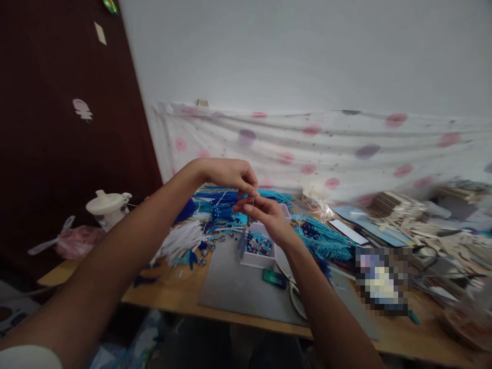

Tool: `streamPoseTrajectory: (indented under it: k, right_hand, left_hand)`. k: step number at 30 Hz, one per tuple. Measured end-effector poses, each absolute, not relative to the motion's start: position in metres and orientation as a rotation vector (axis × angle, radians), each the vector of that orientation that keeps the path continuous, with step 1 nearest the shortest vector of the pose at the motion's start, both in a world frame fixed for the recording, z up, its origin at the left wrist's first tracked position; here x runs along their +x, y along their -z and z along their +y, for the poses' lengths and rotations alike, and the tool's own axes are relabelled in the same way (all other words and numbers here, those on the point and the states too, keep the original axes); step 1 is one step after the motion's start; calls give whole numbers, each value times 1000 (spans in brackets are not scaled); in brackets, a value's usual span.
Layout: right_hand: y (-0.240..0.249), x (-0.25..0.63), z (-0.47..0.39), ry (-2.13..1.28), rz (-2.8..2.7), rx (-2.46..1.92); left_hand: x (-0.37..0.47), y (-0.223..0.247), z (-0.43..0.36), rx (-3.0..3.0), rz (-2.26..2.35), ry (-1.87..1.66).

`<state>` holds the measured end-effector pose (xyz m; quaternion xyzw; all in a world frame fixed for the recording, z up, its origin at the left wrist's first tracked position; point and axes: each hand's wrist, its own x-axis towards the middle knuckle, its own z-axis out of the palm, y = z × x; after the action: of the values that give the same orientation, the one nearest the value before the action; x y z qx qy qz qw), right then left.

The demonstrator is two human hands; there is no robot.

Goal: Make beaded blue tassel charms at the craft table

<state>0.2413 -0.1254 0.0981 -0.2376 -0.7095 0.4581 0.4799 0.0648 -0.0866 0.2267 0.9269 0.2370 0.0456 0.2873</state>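
One thin strand [253,200], blurred, runs between the two hands above the rear of the white bead box [258,260]. The left hand [232,173] has its grip pinched on that strand; the right hand [269,214], just below, has its thumb and forefinger bent close together, but whether its grip holds anything I cannot tell. Blue and white beads [258,243] lie inside the box. A green-and-black packet [274,278] sits just in front of it on a grey mat [230,289], with scissors [298,302] to its right, partly behind the forearm. White tassels [180,241] lie left of the box, turquoise fringes [334,243] right of it, all on the wooden tabletop [172,294].
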Motion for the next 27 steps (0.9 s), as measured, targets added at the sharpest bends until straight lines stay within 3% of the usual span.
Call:
streamPoseTrajectory:
  k: [7,13,22,27]
  right_hand:
    - [-70,230,-191,-1438,-1265,-666]
    - [-60,235,-230,-1657,-1185,-621]
    - [-50,235,-209,-1202,-1420,-861]
    - [-63,255,-193,-1177,-1597,-971]
  left_hand:
    - [61,-195,-93,2302,540,-36]
    - [74,-172,-116,2126,423,71]
    - [75,-173,-105,2216,453,21]
    - [71,-170,-95,2196,534,-79]
